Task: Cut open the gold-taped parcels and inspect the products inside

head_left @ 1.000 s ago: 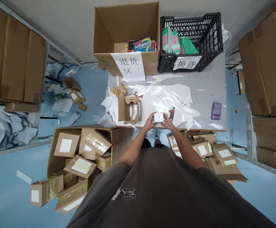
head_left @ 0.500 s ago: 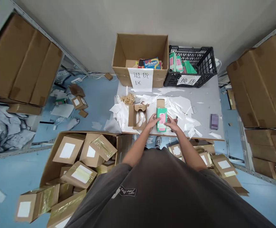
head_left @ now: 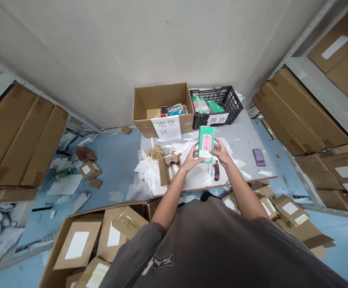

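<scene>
Both hands (head_left: 192,159) are gripping a green-and-pink box (head_left: 206,142).
Beyond the box, a black crate (head_left: 201,120) is standing on the worktop (head_left: 247,138).

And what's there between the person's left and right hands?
In the head view, a green-and-pink box is between the left hand and the right hand, held by both.

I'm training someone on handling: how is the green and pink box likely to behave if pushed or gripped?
The green and pink box is probably fairly stiff: its edges look straight between the left hand and right hand. Stood on end, it would likely tip when pushed, being tall and narrow. Flat faces suggest it would slide rather than roll.
</scene>
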